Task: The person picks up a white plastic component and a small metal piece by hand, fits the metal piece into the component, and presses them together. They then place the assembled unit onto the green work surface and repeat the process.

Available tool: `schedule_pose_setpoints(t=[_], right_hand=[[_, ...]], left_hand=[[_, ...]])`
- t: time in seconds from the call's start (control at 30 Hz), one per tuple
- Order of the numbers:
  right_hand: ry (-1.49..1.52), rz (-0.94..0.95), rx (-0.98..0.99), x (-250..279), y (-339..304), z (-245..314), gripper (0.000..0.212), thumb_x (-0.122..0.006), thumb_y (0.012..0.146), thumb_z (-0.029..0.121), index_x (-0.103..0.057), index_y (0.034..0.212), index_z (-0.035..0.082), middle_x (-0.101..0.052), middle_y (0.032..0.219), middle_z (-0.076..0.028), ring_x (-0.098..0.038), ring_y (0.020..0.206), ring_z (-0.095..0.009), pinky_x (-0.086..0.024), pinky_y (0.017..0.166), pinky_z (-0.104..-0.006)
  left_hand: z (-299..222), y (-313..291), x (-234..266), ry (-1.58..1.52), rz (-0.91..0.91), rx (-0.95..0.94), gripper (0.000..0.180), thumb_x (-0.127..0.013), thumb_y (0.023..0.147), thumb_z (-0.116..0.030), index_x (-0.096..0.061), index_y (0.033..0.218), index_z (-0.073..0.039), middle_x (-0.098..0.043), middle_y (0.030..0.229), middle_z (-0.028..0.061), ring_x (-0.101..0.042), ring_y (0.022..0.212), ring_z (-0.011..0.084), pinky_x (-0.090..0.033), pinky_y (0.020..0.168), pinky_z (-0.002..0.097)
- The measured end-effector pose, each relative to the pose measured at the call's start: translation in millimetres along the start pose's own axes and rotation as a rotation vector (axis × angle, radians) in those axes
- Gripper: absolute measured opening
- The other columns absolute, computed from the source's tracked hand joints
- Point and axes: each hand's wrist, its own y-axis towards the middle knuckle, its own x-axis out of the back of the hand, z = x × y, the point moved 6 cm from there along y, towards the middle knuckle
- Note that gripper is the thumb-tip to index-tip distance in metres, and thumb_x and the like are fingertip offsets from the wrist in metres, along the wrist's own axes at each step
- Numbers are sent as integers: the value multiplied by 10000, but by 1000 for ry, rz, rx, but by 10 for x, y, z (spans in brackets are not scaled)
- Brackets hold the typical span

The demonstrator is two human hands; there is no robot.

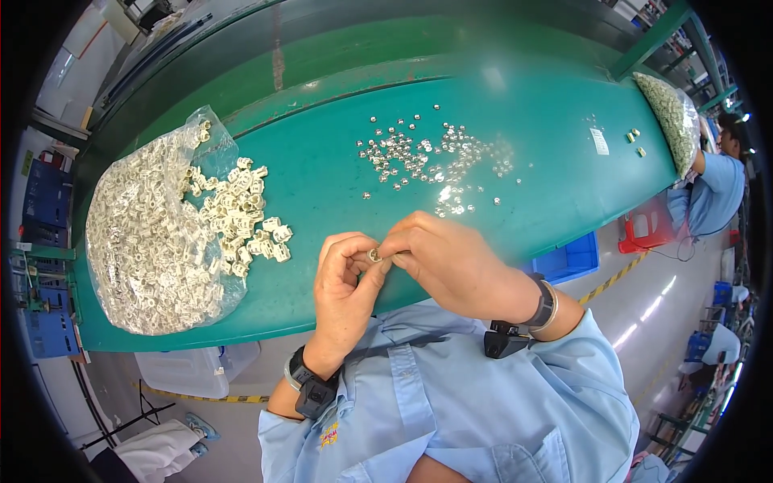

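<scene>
Two bags [153, 258], two hands [403, 270]

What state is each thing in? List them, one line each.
Left hand: fingers curled, pinching a small metal ring.
Right hand: fingertips meet the left hand's at the ring.
Small metal ring: held between both hands, above the table edge.
Clear bag: lying open, white plastic parts spilling out.
White plastic parts: loose heap beside the bag mouth.
Metal pieces: scattered loose on the green table.

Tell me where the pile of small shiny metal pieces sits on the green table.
In the head view, the small shiny metal pieces lie scattered on the green table, right of centre, beyond both hands.
</scene>
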Motion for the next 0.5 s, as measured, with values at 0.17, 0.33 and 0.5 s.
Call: schedule_pose_setpoints(t=[0.17,0.33,0.5], right_hand=[[-21,-13,10,10,-17,0,173,-609,854,3,-586,1015,64,-592,969,-103,-610,852,-295,-500,689,-368],[-83,-22,44,24,-22,33,161,-609,855,16,-586,1009,55,-592,969,-103,-608,837,-305,-496,681,-378],[-87,-17,48,-12,-24,16,167,-603,857,17,-581,1021,40,-587,974,-112,-607,826,-313,-496,681,-383]], left_hand=[[-5,-2,-3,32,-7,-19,274,-633,838,108,-552,1072,-8,-464,1093,64,-536,840,87,-480,712,228],[-40,-8,-17,156,-17,-74,292,-632,823,119,-556,1072,-15,-462,1082,65,-539,832,87,-482,704,222],[-47,-20,-4,266,-39,-113,313,-640,799,127,-559,1066,-16,-475,1069,71,-551,804,95,-489,681,222]])
